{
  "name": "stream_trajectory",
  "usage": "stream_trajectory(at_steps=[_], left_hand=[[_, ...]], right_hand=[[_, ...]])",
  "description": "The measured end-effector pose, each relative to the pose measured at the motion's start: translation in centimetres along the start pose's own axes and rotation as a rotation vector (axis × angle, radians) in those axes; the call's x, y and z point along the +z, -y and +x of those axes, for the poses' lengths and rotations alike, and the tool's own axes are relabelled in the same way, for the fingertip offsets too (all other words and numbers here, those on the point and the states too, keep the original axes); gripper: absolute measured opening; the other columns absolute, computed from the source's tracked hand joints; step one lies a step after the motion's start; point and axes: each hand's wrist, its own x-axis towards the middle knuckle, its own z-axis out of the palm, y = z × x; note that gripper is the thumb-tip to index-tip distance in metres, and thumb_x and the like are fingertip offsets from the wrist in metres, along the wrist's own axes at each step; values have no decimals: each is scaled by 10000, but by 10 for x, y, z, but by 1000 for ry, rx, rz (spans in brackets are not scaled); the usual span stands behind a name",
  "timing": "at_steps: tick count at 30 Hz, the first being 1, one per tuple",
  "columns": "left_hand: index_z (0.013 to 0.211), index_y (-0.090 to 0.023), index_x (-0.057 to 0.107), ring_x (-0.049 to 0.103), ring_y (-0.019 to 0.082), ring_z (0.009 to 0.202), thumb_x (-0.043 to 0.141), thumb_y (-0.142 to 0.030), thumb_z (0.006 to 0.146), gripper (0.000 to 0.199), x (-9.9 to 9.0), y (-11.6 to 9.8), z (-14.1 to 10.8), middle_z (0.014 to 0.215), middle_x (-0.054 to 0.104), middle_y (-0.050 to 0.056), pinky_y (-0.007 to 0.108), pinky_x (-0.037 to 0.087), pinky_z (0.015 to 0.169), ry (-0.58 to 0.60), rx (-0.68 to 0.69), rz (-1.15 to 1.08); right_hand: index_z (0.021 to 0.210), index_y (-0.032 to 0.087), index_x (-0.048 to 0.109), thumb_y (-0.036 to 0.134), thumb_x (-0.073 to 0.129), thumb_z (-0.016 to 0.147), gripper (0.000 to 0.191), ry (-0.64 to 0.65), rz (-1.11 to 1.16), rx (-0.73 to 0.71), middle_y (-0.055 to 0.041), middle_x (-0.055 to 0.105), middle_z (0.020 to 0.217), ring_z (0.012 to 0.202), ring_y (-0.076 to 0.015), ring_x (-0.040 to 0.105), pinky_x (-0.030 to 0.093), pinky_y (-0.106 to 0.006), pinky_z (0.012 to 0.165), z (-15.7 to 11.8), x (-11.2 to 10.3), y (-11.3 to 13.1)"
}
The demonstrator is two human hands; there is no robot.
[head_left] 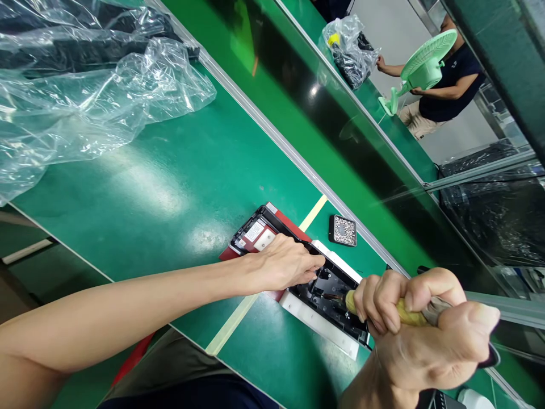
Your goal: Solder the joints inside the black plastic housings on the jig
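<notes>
A long black plastic housing (340, 309) lies open side up between white rails on the bench. Its left end, with a white label (254, 230), sits over a red base. My left hand (289, 262) rests across the middle of the housing, fingers curled together; whatever is beneath the fingertips is hidden. My right hand (430, 329) is wrapped round the yellow handle of a screwdriver (351, 302), whose thin dark shaft points down into the housing's right part. Beyond the housing stands a small black box of small metal screws (344, 230).
Clear plastic bags with black parts (106, 85) cover the far left of the green bench (170, 165). A metal rail (264, 125) runs along its back edge. Behind, a person (451, 85) holds a light green fan (428, 62) beside another bagged bundle (351, 54).
</notes>
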Motion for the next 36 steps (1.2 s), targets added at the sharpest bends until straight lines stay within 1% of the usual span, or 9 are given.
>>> stream_trajectory(at_steps=[4,8,13,23,27,36], left_hand=[[856,-221,583,408,98,447,510,-358,952,183,0,0,0,622,621,-20,305,100,537,5,0,-7],[852,-228,579,398,97,441,513,-361,949,178,1,1,1,624,626,-24,305,97,534,-1,-3,-6],[852,-232,574,394,95,443,510,-368,951,180,1,1,0,620,624,-29,303,96,533,-17,8,-10],[863,-225,585,418,96,448,520,-366,950,178,0,1,0,628,620,-31,306,102,530,4,1,-11],[866,-231,586,413,95,447,527,-381,949,181,1,1,0,631,629,-35,307,97,530,7,0,0],[857,-230,575,419,92,454,547,-382,942,176,-2,0,1,632,626,-38,306,92,523,14,-7,6]], right_hand=[[680,224,500,430,432,919,323,8,-8,6,69,437,420,328,-81,314,334,-218,340,0,1,1],[677,228,490,445,436,924,334,10,-31,2,73,423,417,323,-85,306,326,-223,333,1,0,1],[699,224,502,388,387,919,297,3,-10,7,60,430,429,329,-92,311,335,-232,334,0,-1,0],[684,227,495,449,458,912,320,-9,-10,13,66,432,421,325,-91,315,321,-232,337,0,0,1],[699,229,496,451,422,930,329,10,-1,7,64,419,427,331,-93,310,318,-238,345,-1,-2,1],[702,225,520,533,393,947,413,21,11,13,64,430,433,338,-93,339,346,-233,364,-1,-3,-1]])
